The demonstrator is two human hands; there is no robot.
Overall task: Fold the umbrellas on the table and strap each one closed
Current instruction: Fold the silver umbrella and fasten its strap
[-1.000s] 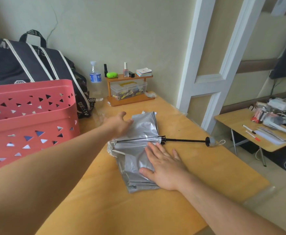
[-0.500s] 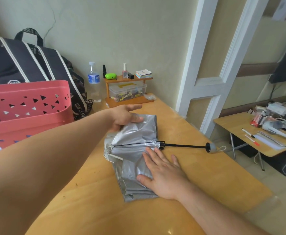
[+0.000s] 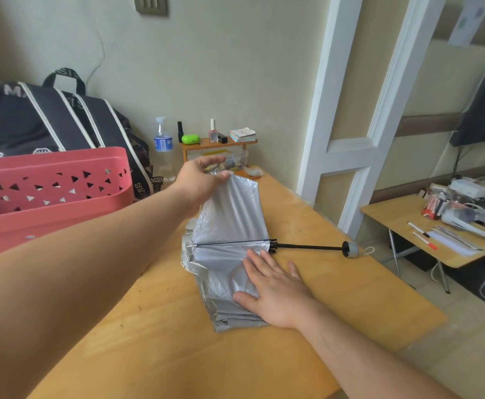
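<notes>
- Head view: a silver umbrella [image 3: 229, 226] lies collapsed in the middle of the wooden worktop [image 3: 160, 341], its canopy spread in flat folds and its thin black shaft [image 3: 307, 247] pointing right, ending in a grey handle [image 3: 351, 249] with a small loop.
- The left hand [image 3: 199, 180] pinches the far edge of the canopy between thumb and fingers and holds that fold raised off the worktop.
- The right hand [image 3: 276, 292] lies flat, fingers straight and spread, pressing the near folds of the canopy down.
- A pink basket [image 3: 48, 191] with triangular holes stands at the left, a black bag [image 3: 48, 119] behind it.
- By the wall stand a water bottle [image 3: 163, 145] and a small wooden shelf [image 3: 215, 144] carrying small items.
- A second table [image 3: 437, 226] with clutter stands at the right.
</notes>
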